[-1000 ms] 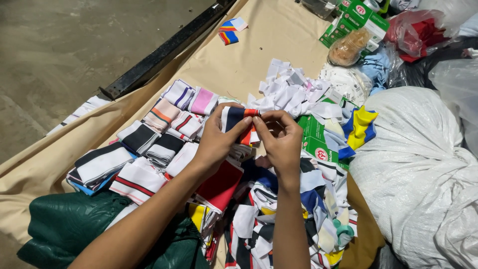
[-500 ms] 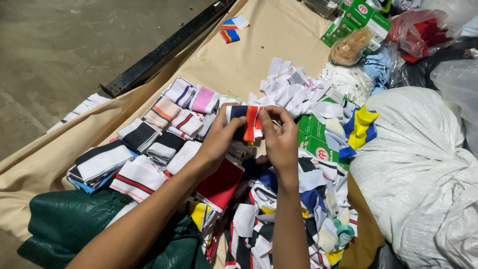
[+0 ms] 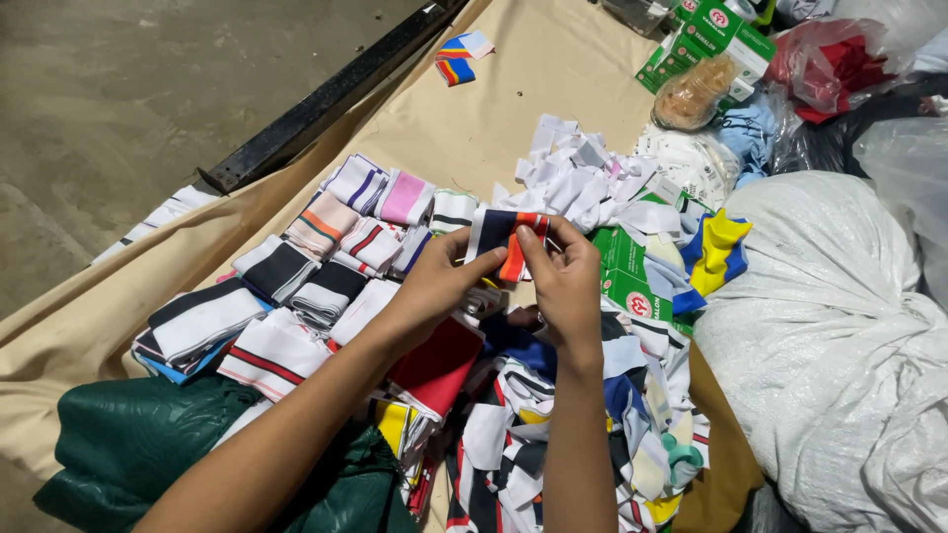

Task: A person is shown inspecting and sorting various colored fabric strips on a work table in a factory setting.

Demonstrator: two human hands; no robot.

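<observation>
Two bare hands meet over a beige cloth (image 3: pixel 494 118) spread on the floor, seen from the head camera looking down. The left hand (image 3: pixel 434 286) and the right hand (image 3: pixel 565 281) together pinch one striped knit band (image 3: pixel 502 237), dark navy, white and orange-red. The fingers of both hands are closed on it: the left thumb and fingertips (image 3: pixel 489 265) clamp its lower left edge, and the right fingertips (image 3: pixel 533 242) grip its right end, where an orange-red strip hangs down between the two hands. The band is raised clear of the goods beneath it.

Just left of the left fingers, folded striped bands (image 3: pixel 326 266) lie in rough rows on the cloth, in white, black, pink, purple and red. Directly under the left wrist is a red fabric piece (image 3: pixel 439 360). Below both forearms a loose heap of mixed bands (image 3: pixel 563 444) is piled without order, in white, blue, yellow and black.

Beyond the fingertips, a pile of small white cloth scraps (image 3: pixel 573 178) sits on the cloth. Just right of the right hand are a green carton (image 3: pixel 627 281) and a yellow and blue piece (image 3: pixel 716 252). Further right, well apart from the fingers, a large white sack (image 3: pixel 839 326) fills the edge of view. Nearer the viewer, left of the forearms, lies a dark green bag (image 3: pixel 128 444). Far ahead, a black bar (image 3: pixel 316 104) runs along the cloth's edge against the concrete floor (image 3: pixel 118 99).
</observation>
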